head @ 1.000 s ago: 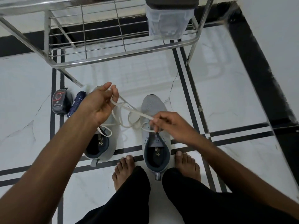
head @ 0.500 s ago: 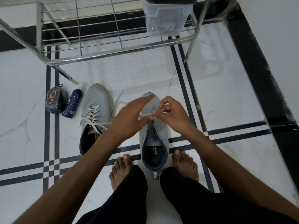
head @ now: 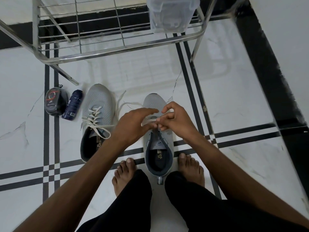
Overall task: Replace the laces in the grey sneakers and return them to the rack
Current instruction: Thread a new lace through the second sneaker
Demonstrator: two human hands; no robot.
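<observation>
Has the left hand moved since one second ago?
Yes. The left hand moved rightward, from above the left sneaker to the right sneaker.

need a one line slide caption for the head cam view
Both hands, left hand and right hand, thread a white lace into the right grey sneaker; the laced sneaker waits beside it.

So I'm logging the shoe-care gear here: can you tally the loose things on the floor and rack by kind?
Grey sneakers: 2
Shoe-polish sponge: 1
Dark spray bottle: 1
Clear plastic container on the rack: 1
Total: 5
</observation>
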